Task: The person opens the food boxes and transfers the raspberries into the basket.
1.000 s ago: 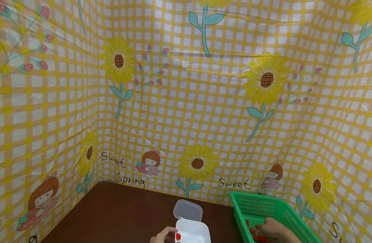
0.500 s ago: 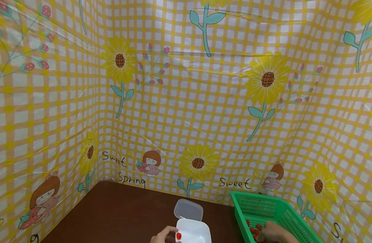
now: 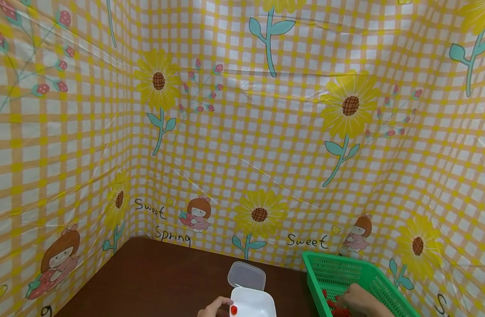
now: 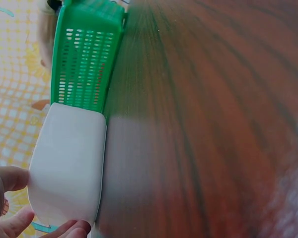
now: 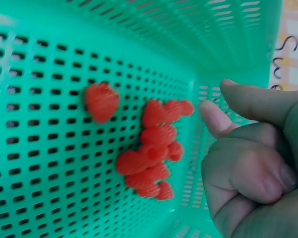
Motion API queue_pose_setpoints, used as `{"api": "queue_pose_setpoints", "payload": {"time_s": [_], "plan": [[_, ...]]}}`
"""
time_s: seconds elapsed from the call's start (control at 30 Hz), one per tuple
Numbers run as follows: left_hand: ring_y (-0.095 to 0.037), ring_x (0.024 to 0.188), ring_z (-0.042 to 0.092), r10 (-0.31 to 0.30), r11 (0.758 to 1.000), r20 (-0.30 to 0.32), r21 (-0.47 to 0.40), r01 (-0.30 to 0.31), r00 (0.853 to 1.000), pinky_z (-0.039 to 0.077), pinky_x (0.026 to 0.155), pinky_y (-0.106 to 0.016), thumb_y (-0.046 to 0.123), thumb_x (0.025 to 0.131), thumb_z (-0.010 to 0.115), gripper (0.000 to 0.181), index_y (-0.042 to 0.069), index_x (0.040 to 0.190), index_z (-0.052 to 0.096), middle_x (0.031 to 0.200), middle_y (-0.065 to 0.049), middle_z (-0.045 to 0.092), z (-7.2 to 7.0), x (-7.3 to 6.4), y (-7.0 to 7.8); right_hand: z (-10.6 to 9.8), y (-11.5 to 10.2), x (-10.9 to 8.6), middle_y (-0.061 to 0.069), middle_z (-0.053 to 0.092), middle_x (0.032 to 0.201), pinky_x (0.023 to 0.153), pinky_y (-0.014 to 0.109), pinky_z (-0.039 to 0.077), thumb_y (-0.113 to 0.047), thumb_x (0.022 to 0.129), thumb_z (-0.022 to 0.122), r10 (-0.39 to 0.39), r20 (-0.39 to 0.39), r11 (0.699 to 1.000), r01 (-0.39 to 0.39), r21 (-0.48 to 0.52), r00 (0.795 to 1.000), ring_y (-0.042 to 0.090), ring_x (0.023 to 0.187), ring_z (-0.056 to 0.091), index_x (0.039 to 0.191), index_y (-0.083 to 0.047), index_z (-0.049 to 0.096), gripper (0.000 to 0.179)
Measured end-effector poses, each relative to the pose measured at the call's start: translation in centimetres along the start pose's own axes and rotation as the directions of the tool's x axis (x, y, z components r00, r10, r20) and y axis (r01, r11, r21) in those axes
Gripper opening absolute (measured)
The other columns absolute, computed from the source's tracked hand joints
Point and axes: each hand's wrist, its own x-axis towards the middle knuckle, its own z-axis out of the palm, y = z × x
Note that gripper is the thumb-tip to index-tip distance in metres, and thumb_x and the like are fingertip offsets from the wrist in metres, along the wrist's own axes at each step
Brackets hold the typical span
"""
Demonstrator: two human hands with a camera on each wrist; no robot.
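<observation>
In the head view, my left hand (image 3: 214, 307) holds the left side of a white plastic container (image 3: 255, 301). The left wrist view has my fingers (image 4: 14, 178) against the container's edge. One small red strawberry-like berry (image 3: 234, 310) lies inside at the left. My right hand (image 3: 358, 299) is down in a green basket (image 3: 313, 281). The right wrist view has several red strawberry-like berries (image 5: 154, 114) clustered on the basket floor, and a single berry (image 5: 102, 102) apart from them. Thumb and index finger (image 5: 258, 101) stick out with a gap between; the other fingers are curled, and no berry shows in them.
A clear plastic lid (image 3: 246, 276) lies just behind the white container on the dark brown table (image 3: 167, 277). Perforated walls surround the berries in the green basket at the right. A checked sunflower cloth (image 3: 242, 145) hangs behind and along both sides.
My right hand has shifted slightly within the basket, staying over the berries. My left hand and the container hold their place; the view has tilted a little.
</observation>
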Motion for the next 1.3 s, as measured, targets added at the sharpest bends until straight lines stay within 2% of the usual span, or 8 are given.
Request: {"api": "queue_pose_setpoints", "payload": {"time_s": [0.27, 0.3, 0.37, 0.47, 0.53, 0.67, 0.9, 1.3], "plan": [[-0.02, 0.075, 0.066, 0.011, 1.0, -0.002, 0.005, -0.011, 1.0, 0.052, 0.065, -0.041, 0.029, 0.072, 0.078, 0.04, 0.014, 0.103, 0.059, 0.086, -0.004, 0.068, 0.1, -0.1, -0.1, 0.1, -2.7, -0.9, -0.007, 0.017, 0.05, 0.045, 0.026, 0.022, -0.012, 0.08, 0.059, -0.017, -0.019, 0.998, 0.018, 0.056, 1.0, 0.01, 0.046, 0.009, 0.055, -0.021, 0.029, 0.04], [-0.021, 0.076, 0.066, 0.013, 1.0, -0.003, 0.0, -0.013, 1.0, 0.052, 0.065, -0.042, 0.029, 0.072, 0.078, 0.04, 0.014, 0.103, 0.059, 0.086, -0.004, 0.068, 0.1, -0.1, -0.2, 0.1, -3.1, -1.1, -0.007, 0.023, 0.049, 0.045, 0.026, 0.022, -0.013, 0.081, 0.058, -0.021, -0.025, 0.998, 0.022, 0.056, 0.999, 0.009, 0.046, 0.009, 0.056, -0.021, 0.028, 0.04], [-0.022, 0.076, 0.065, 0.011, 1.0, -0.003, -0.002, -0.011, 1.0, 0.052, 0.065, -0.043, 0.029, 0.072, 0.078, 0.04, 0.013, 0.103, 0.059, 0.087, -0.005, 0.068, 0.2, -0.1, -0.3, 0.2, -3.8, -1.4, -0.008, 0.04, 0.052, 0.044, 0.026, 0.023, -0.015, 0.084, 0.057, -0.019, -0.045, 0.999, 0.021, 0.045, 0.999, 0.008, 0.045, 0.01, 0.055, -0.016, 0.044, 0.032], [-0.023, 0.077, 0.066, 0.017, 1.0, -0.002, -0.005, -0.017, 1.0, 0.052, 0.065, -0.043, 0.03, 0.073, 0.077, 0.04, 0.012, 0.103, 0.058, 0.089, -0.005, 0.068, 0.3, -0.2, -0.5, 0.6, -5.1, -1.7, -0.005, 0.05, 0.053, 0.043, 0.024, 0.026, -0.018, 0.086, 0.058, 0.021, -0.109, 0.999, -0.017, 0.036, 0.994, 0.005, 0.041, 0.014, 0.08, -0.003, 0.067, 0.019], [-0.023, 0.077, 0.066, 0.029, 1.0, -0.006, 0.004, -0.029, 1.0, 0.052, 0.065, -0.042, 0.03, 0.074, 0.076, 0.04, 0.011, 0.104, 0.058, 0.089, -0.005, 0.068, 0.3, -0.2, -0.6, 0.9, -6.0, -1.9, -0.004, 0.059, 0.063, 0.042, 0.025, 0.032, -0.019, 0.087, 0.06, 0.048, -0.151, 0.999, -0.044, 0.027, 0.987, 0.005, 0.039, 0.017, 0.102, 0.001, 0.068, 0.026], [-0.024, 0.078, 0.066, 0.038, 0.999, -0.006, 0.011, -0.038, 0.999, 0.052, 0.065, -0.042, 0.031, 0.074, 0.076, 0.04, 0.011, 0.104, 0.058, 0.091, -0.005, 0.068, 0.3, -0.1, -0.7, 1.7, -7.7, -2.2, -0.002, 0.064, 0.075, 0.047, 0.028, 0.037, -0.018, 0.087, 0.06, 0.046, -0.192, 0.999, -0.042, 0.026, 0.98, 0.006, 0.042, 0.019, 0.104, 0.002, 0.066, 0.027], [-0.027, 0.079, 0.067, 0.03, 0.999, -0.005, -0.017, -0.03, 1.0, 0.053, 0.066, -0.045, 0.03, 0.073, 0.077, 0.04, 0.011, 0.103, 0.058, 0.093, -0.009, 0.069, 0.4, 0.0, -0.7, 3.2, -9.3, -2.4, -0.007, 0.038, 0.045, 0.046, 0.026, 0.028, -0.02, 0.088, 0.059, -0.02, -0.146, 0.998, 0.028, 0.057, 0.989, 0.006, 0.041, 0.017, 0.107, 0.002, 0.065, 0.029], [-0.026, 0.079, 0.066, 0.014, 1.0, 0.021, -0.022, -0.014, 1.0, 0.052, 0.066, -0.046, 0.031, 0.074, 0.076, 0.041, 0.01, 0.105, 0.057, 0.093, -0.008, 0.068, 0.2, 0.0, -0.5, 6.1, -11.2, -1.9, -0.011, 0.03, 0.043, 0.04, 0.022, 0.023, -0.018, 0.086, 0.061, -0.078, -0.093, 0.993, 0.086, 0.085, 0.993, 0.004, 0.04, 0.012, 0.102, 0.0, 0.067, 0.024]]}}
